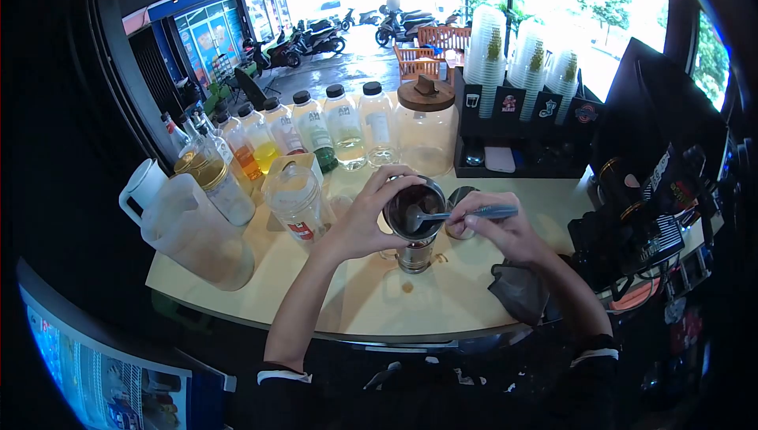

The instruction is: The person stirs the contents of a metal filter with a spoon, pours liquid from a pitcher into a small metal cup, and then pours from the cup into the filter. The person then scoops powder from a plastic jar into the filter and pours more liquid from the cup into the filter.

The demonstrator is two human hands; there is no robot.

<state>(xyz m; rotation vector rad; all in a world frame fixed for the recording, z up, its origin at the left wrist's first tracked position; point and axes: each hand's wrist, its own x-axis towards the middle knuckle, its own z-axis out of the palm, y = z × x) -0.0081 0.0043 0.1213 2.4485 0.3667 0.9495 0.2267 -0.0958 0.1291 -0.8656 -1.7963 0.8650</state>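
Note:
My left hand (365,221) grips the rim of a round metal coffee filter (414,210) that sits on top of a small glass (415,255) on the cream counter (442,304). Dark coffee grounds fill the filter. My right hand (505,229) holds a metal spoon (462,214) by its handle, with the bowl of the spoon inside the filter. A small round metal lid (456,193) lies on the counter just behind my right hand.
A row of syrup bottles (316,130) and a large glass jar (426,130) stand at the back. A lidded plastic jar (298,202) and a white pitcher (193,229) stand left. Stacked cups (521,55) top a black rack; a black machine (655,185) stands right.

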